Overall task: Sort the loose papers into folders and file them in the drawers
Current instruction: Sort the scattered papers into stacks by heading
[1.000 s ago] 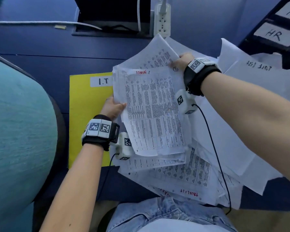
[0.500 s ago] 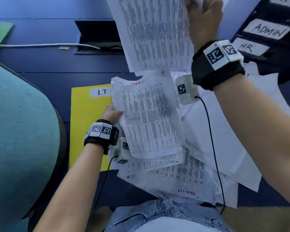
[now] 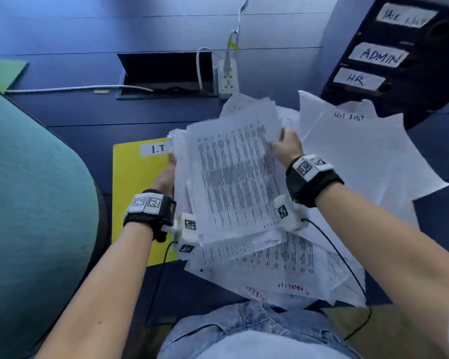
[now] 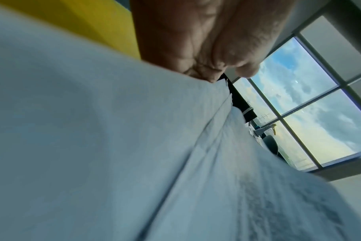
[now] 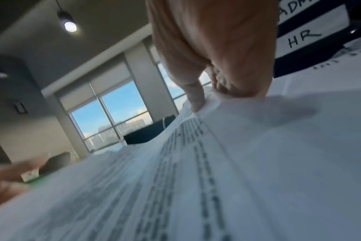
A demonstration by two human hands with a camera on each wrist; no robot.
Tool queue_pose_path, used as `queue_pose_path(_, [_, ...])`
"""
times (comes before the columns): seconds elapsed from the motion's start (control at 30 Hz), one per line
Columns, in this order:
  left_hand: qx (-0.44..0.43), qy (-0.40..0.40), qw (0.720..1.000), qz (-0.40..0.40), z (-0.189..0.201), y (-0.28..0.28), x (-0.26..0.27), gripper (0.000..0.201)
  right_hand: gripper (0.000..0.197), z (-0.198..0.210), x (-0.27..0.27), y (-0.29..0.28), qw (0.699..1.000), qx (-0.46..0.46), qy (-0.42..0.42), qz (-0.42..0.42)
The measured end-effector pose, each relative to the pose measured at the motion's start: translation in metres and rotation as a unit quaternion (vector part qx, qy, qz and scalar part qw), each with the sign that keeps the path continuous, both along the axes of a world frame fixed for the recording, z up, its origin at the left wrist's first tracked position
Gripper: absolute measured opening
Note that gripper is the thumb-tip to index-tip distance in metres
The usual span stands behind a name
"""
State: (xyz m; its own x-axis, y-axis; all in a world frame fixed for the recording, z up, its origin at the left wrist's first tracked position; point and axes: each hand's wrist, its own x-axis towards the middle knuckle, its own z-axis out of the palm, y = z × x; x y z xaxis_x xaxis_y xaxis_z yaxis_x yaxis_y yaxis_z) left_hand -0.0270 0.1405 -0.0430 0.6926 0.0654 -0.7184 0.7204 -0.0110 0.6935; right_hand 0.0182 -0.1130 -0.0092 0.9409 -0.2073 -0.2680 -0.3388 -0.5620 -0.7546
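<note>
Sorting barely begun, judging from the head view: loose papers (image 3: 290, 260) heaped on desk (image 3: 75, 117), yellow folder (image 3: 135, 193) underneath, drawers (image 3: 399, 60) unfilled. Left wrist: left hand (image 4: 206, 37) held stack edge. Right wrist: right hand (image 5: 216, 48) pinched sheet (image 5: 237, 163) corner.

folder (image 3: 138, 182) left of paper pile (image 3: 244, 182), drawers (image 3: 399, 60) behind
</note>
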Motion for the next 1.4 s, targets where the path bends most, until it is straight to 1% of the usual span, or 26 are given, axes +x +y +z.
queue_pose_path(0.07, [-0.011,-0.023,1.000,-0.015,0.013,-0.006,-0.005,0.058,0.014,-0.015,-0.010,0.002,0.998,-0.038,0.039,0.019])
queue_pose_path(0.1, [0.009,-0.034,0.999,-0.027,0.014,-0.008,-0.007,0.054,0.012,-0.018,-0.014,0.004,0.998,-0.039,0.051,0.021])
queue_pose_path(0.17, [0.073,-0.056,0.995,-0.036,0.005,-0.006,-0.006,0.057,0.020,-0.022,-0.018,0.007,0.997,-0.026,0.060,0.029])
queue_pose_path(0.27, [0.085,-0.061,0.994,-0.032,-0.012,-0.001,-0.001,0.042,0.027,-0.013,-0.020,0.010,0.995,-0.035,0.062,0.067])
queue_pose_path(0.33, [0.094,-0.062,0.993,-0.027,-0.007,-0.005,-0.002,0.035,0.025,0.001,-0.017,0.008,0.993,-0.094,0.037,0.067])
queue_pose_path(0.4, [0.096,-0.063,0.993,-0.033,-0.009,-0.006,-0.001,0.034,0.021,0.019,-0.011,0.007,0.980,-0.190,-0.014,0.059])
queue_pose_path(0.47, [0.098,-0.055,0.993,-0.036,-0.008,-0.007,-0.001,0.035,0.021,0.030,-0.003,0.006,0.954,-0.275,-0.095,0.074])
queue_pose_path(0.5, [0.092,-0.055,0.994,-0.036,-0.008,-0.006,-0.001,0.036,0.022,0.031,0.000,0.008,0.940,-0.297,-0.135,0.096])
queue_pose_path(0.63, [0.081,-0.063,0.994,-0.027,-0.001,-0.009,-0.003,0.037,0.018,0.019,-0.006,0.027,0.888,-0.289,-0.249,0.257])
queue_pose_path(0.7, [0.097,-0.055,0.993,-0.032,-0.001,-0.008,-0.004,0.043,0.017,0.008,-0.023,0.043,0.859,-0.268,-0.268,0.345])
queue_pose_path(0.77, [0.103,-0.038,0.993,-0.036,-0.004,-0.006,-0.003,0.053,0.017,-0.004,-0.040,0.056,0.827,-0.234,-0.271,0.433])
queue_pose_path(0.87, [0.110,-0.037,0.993,-0.018,0.001,-0.007,-0.005,0.057,0.013,-0.026,-0.064,0.069,0.778,-0.182,-0.276,0.534])
queue_pose_path(0.9, [0.088,-0.032,0.995,-0.015,0.000,-0.007,-0.005,0.061,0.018,-0.033,-0.070,0.071,0.770,-0.164,-0.274,0.552])
queue_pose_path(0.93, [0.060,-0.027,0.998,-0.009,-0.001,-0.007,-0.004,0.067,0.028,-0.038,-0.073,0.073,0.769,-0.146,-0.263,0.564])
queue_pose_path(0.97, [0.044,-0.031,0.998,-0.009,-0.001,-0.007,-0.003,0.072,0.041,-0.042,-0.073,0.073,0.778,-0.121,-0.256,0.561])
queue_pose_path(1.0, [0.052,-0.036,0.998,-0.013,-0.002,-0.007,-0.003,0.074,0.054,-0.043,-0.071,0.072,0.798,-0.094,-0.252,0.539])
queue_pose_path(1.03, [0.069,-0.048,0.996,-0.016,-0.003,-0.008,-0.002,0.075,0.062,-0.044,-0.067,0.069,0.827,-0.065,-0.255,0.497])
queue_pose_path(1.1, [0.106,-0.071,0.992,-0.009,-0.012,-0.007,0.000,0.070,0.063,-0.041,-0.057,0.058,0.894,-0.035,-0.267,0.358])
queue_pose_path(1.13, [0.108,-0.079,0.991,-0.007,-0.014,-0.008,0.001,0.064,0.062,-0.038,-0.052,0.049,0.928,-0.054,-0.265,0.255])
queue_pose_path(1.17, [0.110,-0.094,0.989,-0.002,-0.016,-0.010,0.001,0.058,0.061,-0.036,-0.045,0.036,0.960,-0.096,-0.225,0.138])
queue_pose_path(1.2, [0.108,-0.096,0.990,0.010,-0.016,-0.011,0.000,0.056,0.060,-0.032,-0.040,0.023,0.982,-0.133,-0.131,0.029])
queue_pose_path(1.23, [0.105,-0.104,0.989,0.018,-0.019,-0.013,0.000,0.056,0.059,-0.030,-0.038,0.013,0.988,-0.144,-0.020,-0.050])
queue_pose_path(1.27, [0.107,-0.099,0.989,0.019,-0.021,-0.014,0.000,0.057,0.058,-0.030,-0.037,0.006,0.985,-0.138,0.066,-0.079])
queue_pose_path(1.3, [0.105,-0.106,0.989,0.014,-0.021,-0.017,0.000,0.057,0.056,-0.030,-0.040,0.005,0.984,-0.124,0.112,-0.066])
queue_pose_path(1.37, [0.083,-0.112,0.990,0.007,-0.019,-0.027,-0.002,0.052,0.055,-0.035,-0.044,0.014,0.987,-0.099,0.125,-0.001])
queue_pose_path(1.4, [0.076,-0.121,0.990,0.008,-0.016,-0.031,-0.003,0.050,0.056,-0.037,-0.046,0.018,0.989,-0.090,0.119,0.011])
